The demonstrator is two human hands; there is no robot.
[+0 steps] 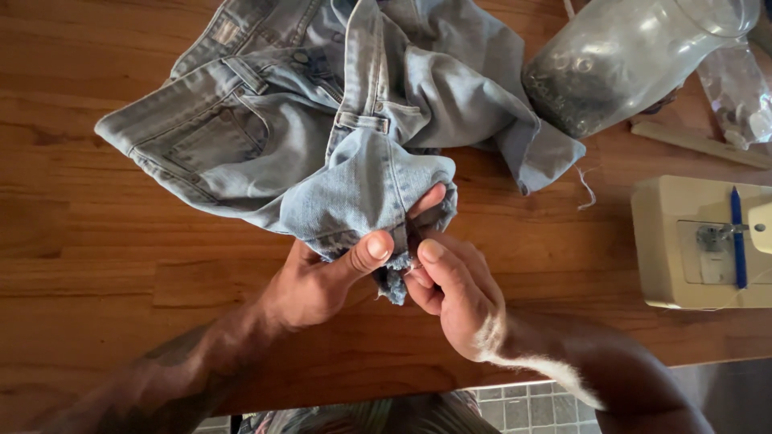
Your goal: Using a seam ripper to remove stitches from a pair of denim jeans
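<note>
The jeans are spread on the table. A frayed edge is pinched by the left hand, thumb pressed down; the right hand is closed on something too small to identify. Little appears finished: fraying remains, and the sewing machine sits apart.

One pair of jeans, one glass jar, one sewing machine, perhaps one plastic bag, two hands.
</note>
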